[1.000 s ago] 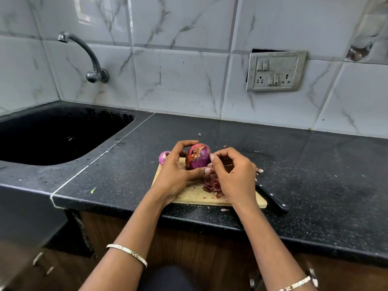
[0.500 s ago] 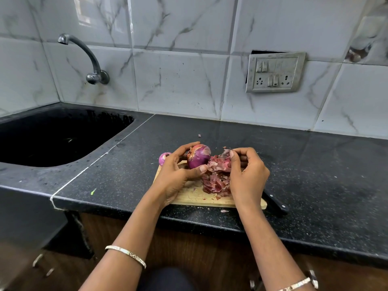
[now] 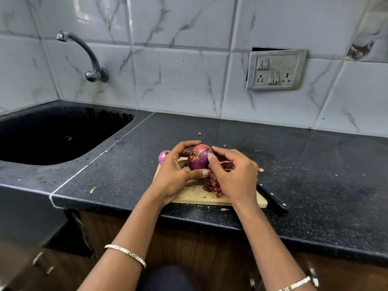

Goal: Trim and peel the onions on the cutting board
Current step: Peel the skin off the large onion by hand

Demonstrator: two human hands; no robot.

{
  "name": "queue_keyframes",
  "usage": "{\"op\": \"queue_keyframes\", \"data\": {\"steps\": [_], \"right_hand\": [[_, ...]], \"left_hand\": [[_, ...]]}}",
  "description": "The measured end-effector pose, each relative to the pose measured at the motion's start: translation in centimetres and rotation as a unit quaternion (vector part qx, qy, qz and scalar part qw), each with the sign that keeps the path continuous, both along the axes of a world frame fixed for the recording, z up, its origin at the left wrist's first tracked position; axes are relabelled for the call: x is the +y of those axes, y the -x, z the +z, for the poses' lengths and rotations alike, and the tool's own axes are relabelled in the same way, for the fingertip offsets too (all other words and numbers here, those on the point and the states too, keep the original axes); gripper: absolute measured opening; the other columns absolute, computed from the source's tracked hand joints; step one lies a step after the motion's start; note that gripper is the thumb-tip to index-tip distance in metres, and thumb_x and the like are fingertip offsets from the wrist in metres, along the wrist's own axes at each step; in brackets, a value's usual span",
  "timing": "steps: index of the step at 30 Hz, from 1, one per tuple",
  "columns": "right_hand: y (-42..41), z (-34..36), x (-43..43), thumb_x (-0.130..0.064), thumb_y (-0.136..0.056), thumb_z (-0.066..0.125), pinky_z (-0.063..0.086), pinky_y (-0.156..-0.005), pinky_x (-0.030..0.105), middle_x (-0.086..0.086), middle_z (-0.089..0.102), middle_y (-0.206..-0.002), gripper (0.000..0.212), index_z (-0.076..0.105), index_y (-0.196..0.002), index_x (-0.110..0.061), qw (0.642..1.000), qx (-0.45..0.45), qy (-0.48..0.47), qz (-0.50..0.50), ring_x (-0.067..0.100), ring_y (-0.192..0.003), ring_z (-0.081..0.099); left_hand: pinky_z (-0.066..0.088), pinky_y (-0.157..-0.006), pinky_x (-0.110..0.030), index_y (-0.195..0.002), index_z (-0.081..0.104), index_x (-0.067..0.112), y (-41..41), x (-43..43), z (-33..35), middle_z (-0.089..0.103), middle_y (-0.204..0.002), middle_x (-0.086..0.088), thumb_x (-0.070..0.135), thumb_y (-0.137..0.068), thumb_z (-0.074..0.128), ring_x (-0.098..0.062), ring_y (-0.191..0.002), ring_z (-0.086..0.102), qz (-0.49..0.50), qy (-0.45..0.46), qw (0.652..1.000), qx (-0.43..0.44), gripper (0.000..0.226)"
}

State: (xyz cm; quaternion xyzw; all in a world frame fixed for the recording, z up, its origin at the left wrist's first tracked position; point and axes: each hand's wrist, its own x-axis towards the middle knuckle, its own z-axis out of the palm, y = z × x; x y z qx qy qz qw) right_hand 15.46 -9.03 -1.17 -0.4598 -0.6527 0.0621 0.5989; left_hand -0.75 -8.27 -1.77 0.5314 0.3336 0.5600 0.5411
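The left hand point(image 3: 174, 175) is curled around a red onion point(image 3: 198, 157), held just above the cutting board point(image 3: 193, 194), while its skin is pinched at 3 o'clock by the right hand point(image 3: 233, 175).

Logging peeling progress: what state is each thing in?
Onion: partly peeled, held above the board.
Left hand: grips the onion.
Right hand: pinches skin at the onion.
Second onion: at the board's far corner.
Peels: piled on the board.
Knife: lying unused.
Tap: no water.
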Motion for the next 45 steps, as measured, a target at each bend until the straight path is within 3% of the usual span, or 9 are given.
{"op": "queue_keyframes", "data": {"steps": [15,21,31,35,41,45], "right_hand": [[-0.08,-0.22,0.10,-0.013,-0.088,0.077,0.050,-0.075,0.006,-0.010,0.076,-0.090,0.014,0.081,-0.101,-0.012,1.000,0.008,-0.028,-0.006,-0.011,-0.083,0.067],[0.14,-0.07,-0.24,-0.014,-0.085,0.080,0.057,-0.073,0.017,-0.006,0.077,-0.092,0.013,0.081,-0.098,-0.013,0.998,-0.005,-0.062,0.013,0.000,-0.081,0.072],[0.16,-0.33,0.17,-0.009,-0.083,0.078,0.049,-0.067,0.026,-0.004,0.067,-0.080,0.006,0.072,-0.083,-0.012,0.987,-0.098,-0.101,-0.071,0.013,-0.075,0.061],[0.40,-0.35,0.19,-0.009,-0.083,0.076,0.046,-0.066,0.024,-0.004,0.065,-0.083,0.007,0.069,-0.085,-0.012,0.985,-0.114,-0.101,-0.080,0.012,-0.077,0.058],[0.16,-0.33,0.00,-0.012,-0.085,0.073,0.055,-0.066,0.036,-0.007,0.065,-0.085,0.004,0.071,-0.089,-0.013,0.993,-0.063,-0.080,-0.055,0.014,-0.076,0.062],[0.27,-0.27,-0.19,-0.017,-0.086,0.076,0.057,-0.078,0.030,-0.005,0.074,-0.094,0.014,0.078,-0.099,-0.014,0.993,-0.075,-0.077,-0.043,0.009,-0.088,0.068]], "left_hand": [[0.062,-0.083,-0.054,-0.125,0.066,0.028,-0.03,-0.13,0.13,0.057,-0.129,-0.014,-0.001,-0.056,0.091,-0.029,-0.110,0.072,0.016,-0.001,1.000,0.024,0.079],[0.064,-0.075,-0.045,-0.128,0.064,0.024,-0.07,-0.12,0.13,0.058,-0.123,-0.015,-0.010,-0.063,0.087,-0.030,-0.103,0.073,0.028,-0.007,1.000,0.012,0.077],[0.063,-0.081,-0.051,-0.124,0.066,0.028,-0.13,0.00,0.06,0.058,-0.127,-0.018,-0.004,-0.059,0.091,-0.033,-0.106,0.073,0.033,-0.008,0.998,0.046,0.077],[0.063,-0.080,-0.049,-0.125,0.065,0.027,-0.13,-0.01,0.09,0.057,-0.128,-0.018,-0.001,-0.058,0.091,-0.033,-0.106,0.073,0.031,-0.005,0.999,0.042,0.077],[0.064,-0.079,-0.046,-0.125,0.065,0.028,-0.15,0.00,0.12,0.057,-0.127,-0.016,0.001,-0.057,0.092,-0.033,-0.106,0.073,0.032,-0.001,0.999,0.042,0.078],[0.064,-0.078,-0.046,-0.126,0.064,0.025,-0.14,-0.04,0.08,0.057,-0.125,-0.019,0.006,-0.055,0.091,-0.035,-0.103,0.073,0.035,-0.007,0.999,0.039,0.079]]}}
